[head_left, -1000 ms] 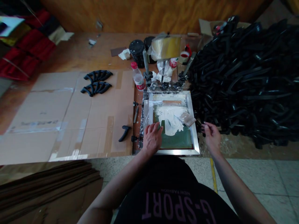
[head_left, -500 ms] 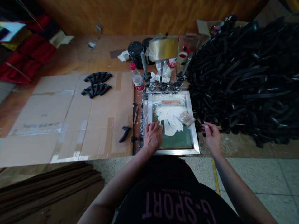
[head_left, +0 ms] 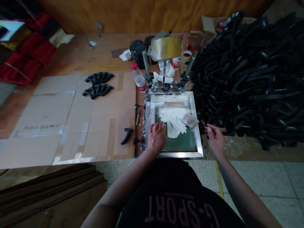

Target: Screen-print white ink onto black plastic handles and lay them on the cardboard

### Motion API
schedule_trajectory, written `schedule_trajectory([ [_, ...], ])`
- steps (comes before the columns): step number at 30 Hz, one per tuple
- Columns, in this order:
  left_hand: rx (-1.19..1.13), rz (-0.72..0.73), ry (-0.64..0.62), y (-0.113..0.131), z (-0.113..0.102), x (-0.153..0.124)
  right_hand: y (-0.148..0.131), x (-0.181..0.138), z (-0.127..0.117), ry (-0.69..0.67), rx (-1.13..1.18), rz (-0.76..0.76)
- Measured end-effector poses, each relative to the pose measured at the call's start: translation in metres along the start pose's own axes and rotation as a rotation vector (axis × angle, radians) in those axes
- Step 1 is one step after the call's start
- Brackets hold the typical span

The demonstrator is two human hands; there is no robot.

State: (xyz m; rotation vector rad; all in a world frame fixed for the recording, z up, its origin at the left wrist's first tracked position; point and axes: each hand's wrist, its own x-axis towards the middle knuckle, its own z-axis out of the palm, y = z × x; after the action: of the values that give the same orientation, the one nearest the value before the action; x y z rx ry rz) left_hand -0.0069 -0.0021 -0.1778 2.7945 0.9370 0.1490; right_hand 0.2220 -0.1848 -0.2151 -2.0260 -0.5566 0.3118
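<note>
My left hand (head_left: 156, 138) lies over the left side of a metal-framed printing screen (head_left: 199, 144), fingers stretched forward at the edge of the green mesh. White ink (head_left: 174, 122) is spread over the mesh beside those fingertips. A flat scraper (head_left: 190, 121), smeared with ink, rests across the ink and the right rim. To the right of the screen, my right hand (head_left: 216, 139) is at the edge of a heap of black curved plastic parts (head_left: 247, 85). Its thumb and fingers are pinched together; whatever is between them is too dark to make out.
A single black part (head_left: 126, 136) and two rows of similar parts (head_left: 98, 84) lie on the cardboard sheet (head_left: 71, 126) at left. Behind the screen stand a clamp (head_left: 148, 76), a plastic bottle (head_left: 139, 79), dark tubs (head_left: 137, 52) and a tape roll (head_left: 186, 56).
My left hand has shifted very slightly right. My right hand stays nearly where it was, with its fingers pinched. The scraper and black parts look unmoved.
</note>
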Motion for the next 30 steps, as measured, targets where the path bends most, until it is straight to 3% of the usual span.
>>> schedule_trajectory([
  [9,0.009,0.012,-0.038,0.003,0.002,-0.022,0.0,0.002,0.0,-0.011,0.005,-0.023],
  [30,0.003,-0.016,-0.062,0.008,-0.004,-0.022,-0.001,0.003,0.003,-0.012,0.036,-0.033],
])
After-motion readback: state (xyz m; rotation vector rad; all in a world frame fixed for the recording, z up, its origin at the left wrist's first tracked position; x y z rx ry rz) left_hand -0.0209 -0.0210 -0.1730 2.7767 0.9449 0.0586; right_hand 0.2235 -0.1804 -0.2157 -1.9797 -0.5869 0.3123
